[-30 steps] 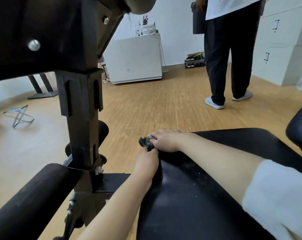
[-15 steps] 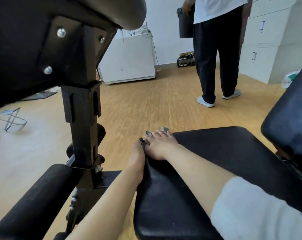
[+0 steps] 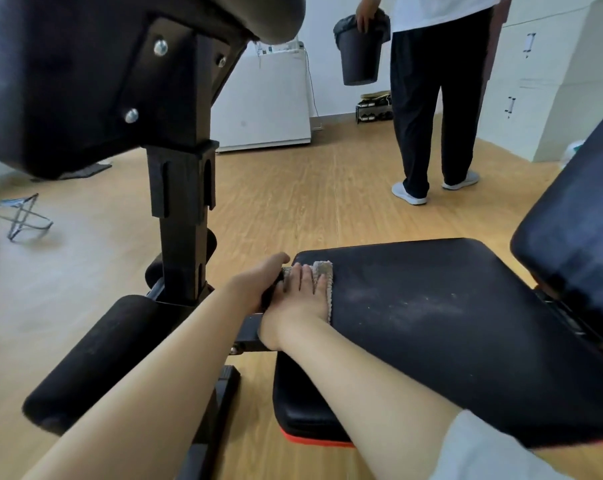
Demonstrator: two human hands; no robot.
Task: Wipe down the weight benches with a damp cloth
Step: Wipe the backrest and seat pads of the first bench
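Note:
The black bench seat (image 3: 449,323) fills the lower right, with pale dusty streaks on its top. A grey cloth (image 3: 325,271) lies on the seat's front left corner. My right hand (image 3: 298,299) presses flat on the cloth with straight fingers. Beside it, my left hand (image 3: 258,282) curls round the seat's front corner, where the cloth's left end disappears under it. The bench's raised backrest pad (image 3: 577,220) stands at the right edge.
A black upright post (image 3: 182,209) with a big pad (image 3: 95,71) on top looms at left, a foam roller (image 3: 92,362) below it. A person (image 3: 431,98) holding a dark bucket (image 3: 360,53) stands behind. A white cabinet (image 3: 262,98), lockers (image 3: 542,71) and a folding stool (image 3: 19,216) line the room.
The cloth was bunched between both hands at the seat's corner; now it lies spread on the seat under my flat right hand. The camera has shifted lower and to the right.

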